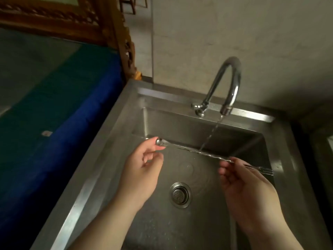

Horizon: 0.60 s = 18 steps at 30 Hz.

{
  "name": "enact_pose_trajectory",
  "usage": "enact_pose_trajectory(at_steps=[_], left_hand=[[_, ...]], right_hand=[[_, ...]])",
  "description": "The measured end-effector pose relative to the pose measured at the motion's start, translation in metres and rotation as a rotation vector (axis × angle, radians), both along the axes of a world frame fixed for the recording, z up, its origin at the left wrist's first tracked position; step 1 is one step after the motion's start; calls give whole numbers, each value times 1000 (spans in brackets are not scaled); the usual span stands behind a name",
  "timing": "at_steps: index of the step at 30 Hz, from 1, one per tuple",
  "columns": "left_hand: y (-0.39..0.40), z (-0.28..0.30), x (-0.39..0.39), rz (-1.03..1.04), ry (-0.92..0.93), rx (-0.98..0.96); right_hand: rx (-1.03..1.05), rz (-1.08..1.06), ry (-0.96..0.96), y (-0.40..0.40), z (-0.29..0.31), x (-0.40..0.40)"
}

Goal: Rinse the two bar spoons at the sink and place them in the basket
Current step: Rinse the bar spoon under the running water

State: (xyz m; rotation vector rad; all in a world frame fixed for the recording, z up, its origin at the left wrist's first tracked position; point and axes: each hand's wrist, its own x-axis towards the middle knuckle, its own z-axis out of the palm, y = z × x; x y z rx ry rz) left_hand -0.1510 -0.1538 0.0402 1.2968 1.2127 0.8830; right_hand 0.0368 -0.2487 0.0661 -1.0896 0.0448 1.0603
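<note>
A long twisted metal bar spoon (198, 152) stretches across the steel sink (115, 134), its bowl end at the left and a small fork end at the right. My left hand (144, 166) pinches the bowl end between fingertips. My right hand (246, 186) grips the stem near the fork end. Water runs from the curved faucet (228, 82) and lands on the middle of the stem. I see only one bar spoon, and no basket is in view.
A round drain strainer (180, 194) sits in the wet sink bottom below my hands. A blue and green cloth surface (54, 114) lies left of the sink. A carved wooden frame (111, 29) stands at the back left. A pale wall rises behind the faucet.
</note>
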Motion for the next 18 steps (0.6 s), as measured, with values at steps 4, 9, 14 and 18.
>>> enact_pose_trajectory(at_steps=[4,9,14,18], left_hand=[[15,-20,53,-43,-1,-37],[29,-39,109,-119,-18,-82],[35,-52,137,-165,-5,-83],[35,-55,148,-201,-15,-74]], right_hand=[[-41,-100,30,-5,-24,29],[-81,-246,102,-5,-53,56],[-115,-326,192,-7,-73,69],[-133,-350,257,-7,-82,73]])
